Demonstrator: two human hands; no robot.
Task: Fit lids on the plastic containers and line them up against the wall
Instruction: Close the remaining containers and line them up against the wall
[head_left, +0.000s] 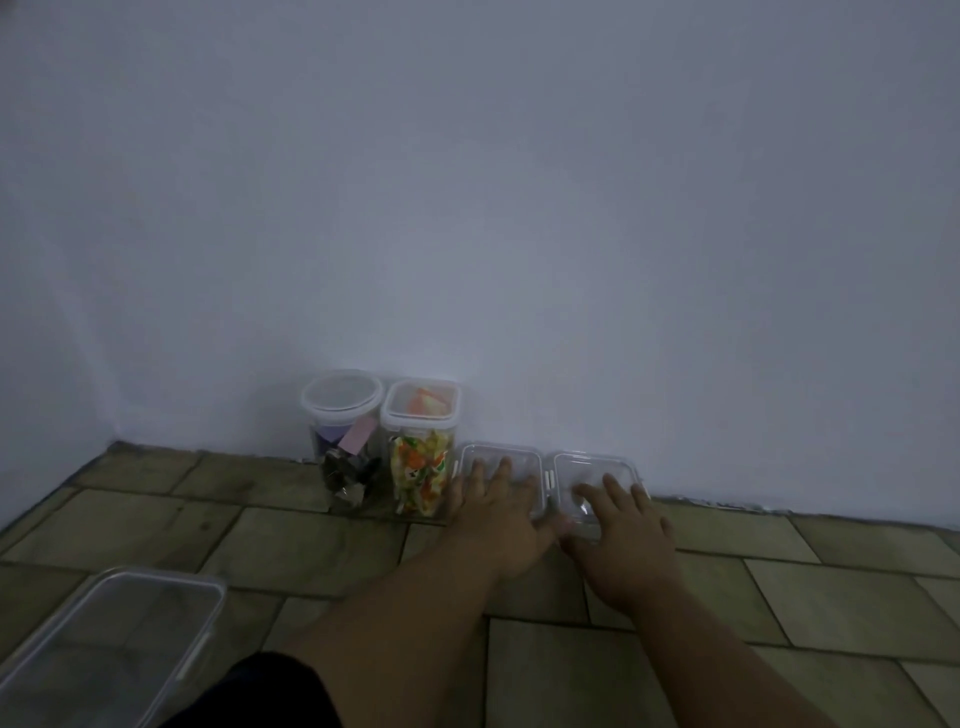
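Four clear lidded containers stand in a row against the white wall (519, 208). From the left: a tall round jar (340, 415) with purple and dark bits, a tall square jar (421, 447) with colourful wrappers, then two low square boxes. My left hand (498, 514) lies flat with straight fingers on the lid of the left low box (514, 457). My right hand (623, 530) rests the same way on the right low box (576, 467). Both hands cover the near halves of these lids.
A large clear rectangular container (119, 644) with its lid on sits on the tiled floor (260, 540) at the lower left, near my dark-clothed knee (270, 691). The wall meets a side wall at the far left corner.
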